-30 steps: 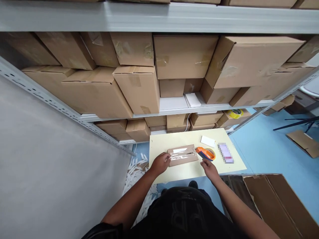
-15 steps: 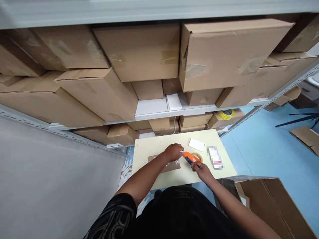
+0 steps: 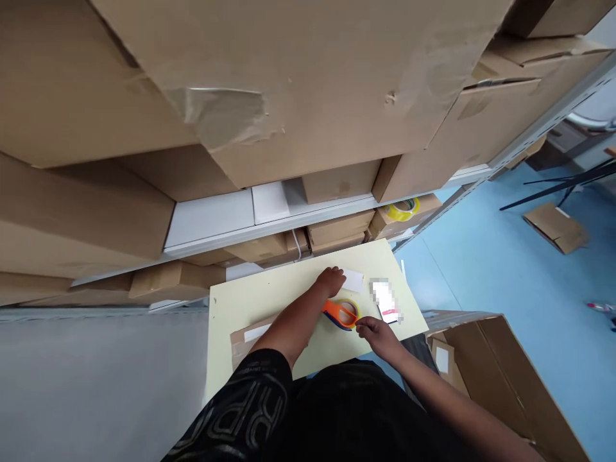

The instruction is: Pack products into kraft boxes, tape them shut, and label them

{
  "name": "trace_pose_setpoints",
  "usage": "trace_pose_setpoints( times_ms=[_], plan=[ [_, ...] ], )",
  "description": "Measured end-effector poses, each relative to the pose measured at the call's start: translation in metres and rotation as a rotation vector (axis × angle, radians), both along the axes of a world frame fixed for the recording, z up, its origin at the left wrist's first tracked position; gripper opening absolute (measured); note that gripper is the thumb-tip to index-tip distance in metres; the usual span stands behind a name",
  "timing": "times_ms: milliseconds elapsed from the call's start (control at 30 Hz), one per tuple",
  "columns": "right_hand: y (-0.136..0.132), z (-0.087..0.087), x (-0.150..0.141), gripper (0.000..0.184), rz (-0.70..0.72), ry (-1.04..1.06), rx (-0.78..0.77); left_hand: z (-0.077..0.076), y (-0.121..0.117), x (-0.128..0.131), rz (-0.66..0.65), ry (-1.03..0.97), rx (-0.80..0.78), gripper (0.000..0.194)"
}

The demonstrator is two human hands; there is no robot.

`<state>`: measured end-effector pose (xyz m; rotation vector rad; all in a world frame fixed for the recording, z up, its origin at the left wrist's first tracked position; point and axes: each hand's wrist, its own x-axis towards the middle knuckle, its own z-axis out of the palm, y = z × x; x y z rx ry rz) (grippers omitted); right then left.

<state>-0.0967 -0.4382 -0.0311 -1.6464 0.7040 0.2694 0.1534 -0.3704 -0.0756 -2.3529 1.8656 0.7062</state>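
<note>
My left hand (image 3: 331, 282) reaches across the yellow-topped table (image 3: 224, 301), its bent fingers closed over the left edge of a small white card (image 3: 354, 280). Just below lies an orange tape dispenser (image 3: 333, 312) on its side, with a yellow tape roll in it. At the dispenser's right end, the thumb and fingers of my right hand (image 3: 378, 335) pinch together on it. A flat brown package (image 3: 238, 346) with a white strip on top is partly covered by my left forearm. To the right of the card lies a blurred phone-shaped thing (image 3: 385, 301).
A shelf of cardboard boxes (image 3: 312, 83) stands close ahead, one jutting out over the table's far side. Another yellow tape roll (image 3: 403, 209) rests on a lower-shelf box. A large open carton (image 3: 505, 378) stands at my right side.
My left hand has moved off the package, up and right to the white card. The dispenser has turned and moved slightly away from the package. The view has shifted closer and rightward.
</note>
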Motion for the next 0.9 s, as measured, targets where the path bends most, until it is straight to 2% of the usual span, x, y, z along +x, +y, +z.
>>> trace_pose_setpoints(
  times_ms=[167, 433, 900],
  plan=[
    [-0.012, -0.009, -0.003, 0.036, -0.019, 0.039, 0.005, -0.011, -0.006, 0.003, -0.002, 0.006, -0.01, 0.029],
    [-0.017, -0.016, 0.002, 0.035, -0.016, 0.035, 0.023, -0.013, -0.004, 0.01, -0.008, 0.03, -0.019, 0.019],
    [-0.016, -0.021, 0.007, 0.032, 0.001, 0.043, 0.032, -0.019, 0.002, 0.003, -0.038, 0.051, -0.046, 0.025]
  ],
)
